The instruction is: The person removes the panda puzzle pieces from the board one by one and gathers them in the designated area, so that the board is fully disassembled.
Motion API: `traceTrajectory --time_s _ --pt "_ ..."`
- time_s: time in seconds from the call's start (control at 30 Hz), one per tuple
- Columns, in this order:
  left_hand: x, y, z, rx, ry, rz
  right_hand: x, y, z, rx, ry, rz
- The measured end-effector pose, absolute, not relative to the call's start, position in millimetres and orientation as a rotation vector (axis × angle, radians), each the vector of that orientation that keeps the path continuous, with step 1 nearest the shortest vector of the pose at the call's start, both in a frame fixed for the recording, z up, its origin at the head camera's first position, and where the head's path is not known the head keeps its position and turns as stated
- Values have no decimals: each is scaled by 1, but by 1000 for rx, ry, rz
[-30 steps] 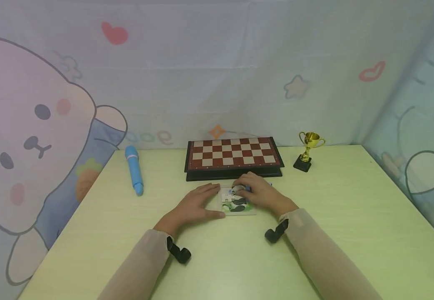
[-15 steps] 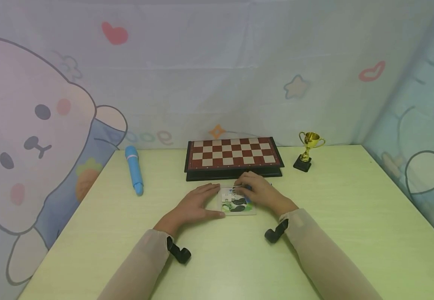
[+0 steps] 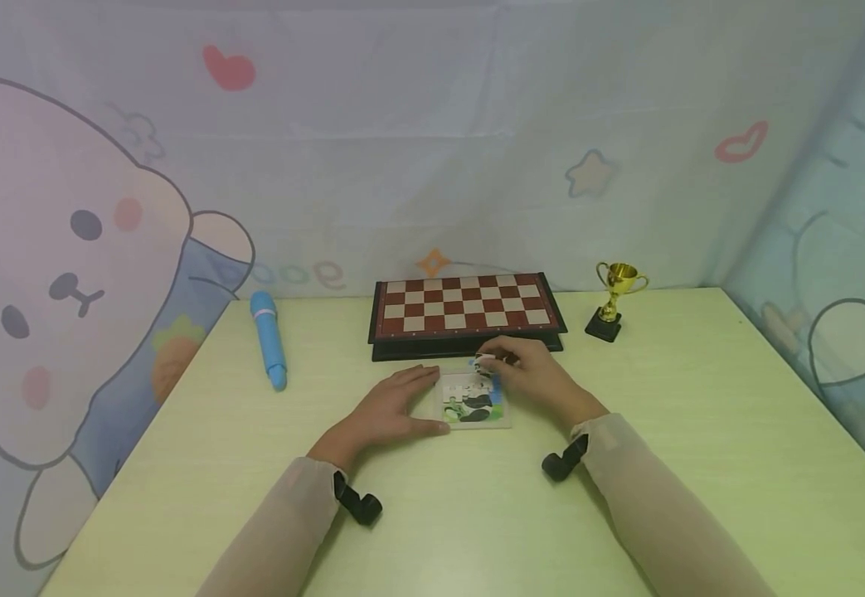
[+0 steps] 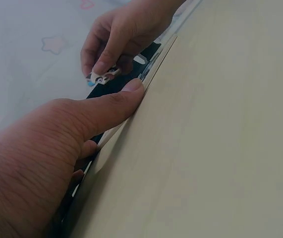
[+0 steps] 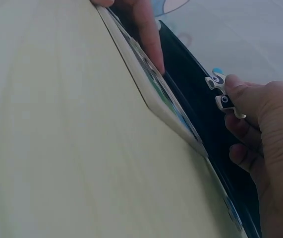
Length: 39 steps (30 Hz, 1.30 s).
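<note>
A small jigsaw puzzle tray (image 3: 488, 426) lies flat on the table, several panda-picture pieces fitted inside. My left hand (image 3: 383, 408) spans its left side, fingers stretched out, with the fingertips at the far left corner and the thumb (image 4: 124, 94) along the near edge. Thumb and fingers of my right hand (image 3: 535, 377) pinch a puzzle piece (image 3: 484, 363) above the tray's far edge. In the right wrist view, that piece (image 5: 225, 102) has knobbed edges, black and white print and a bit of blue.
Right behind the tray stands a folding chessboard (image 3: 465, 305) with a black base. A blue toy microphone (image 3: 268, 340) lies to the left, and a gold trophy cup (image 3: 614, 290) stands at the back right. A printed cloth (image 3: 402, 166) hangs behind the table.
My right hand has lifted the puzzle piece from the tray's upper part, moving slightly up and to the right. The left hand has stayed at the tray's left side.
</note>
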State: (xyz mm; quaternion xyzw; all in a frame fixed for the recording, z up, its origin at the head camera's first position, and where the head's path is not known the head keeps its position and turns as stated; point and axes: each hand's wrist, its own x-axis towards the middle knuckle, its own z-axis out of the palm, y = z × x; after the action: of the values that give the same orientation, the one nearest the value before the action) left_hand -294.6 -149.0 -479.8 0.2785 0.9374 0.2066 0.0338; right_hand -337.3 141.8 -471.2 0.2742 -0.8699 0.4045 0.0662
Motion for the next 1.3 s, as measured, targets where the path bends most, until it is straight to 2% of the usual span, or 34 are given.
traceTrajectory --time_s 0.63,1.3 --pt "-294 -147 -478 853 2871 629 -347 258 -486 598 -2710 1121" --pt "-295 -149 -480 864 2872 638 -349 260 -491 702 -2695 1082"
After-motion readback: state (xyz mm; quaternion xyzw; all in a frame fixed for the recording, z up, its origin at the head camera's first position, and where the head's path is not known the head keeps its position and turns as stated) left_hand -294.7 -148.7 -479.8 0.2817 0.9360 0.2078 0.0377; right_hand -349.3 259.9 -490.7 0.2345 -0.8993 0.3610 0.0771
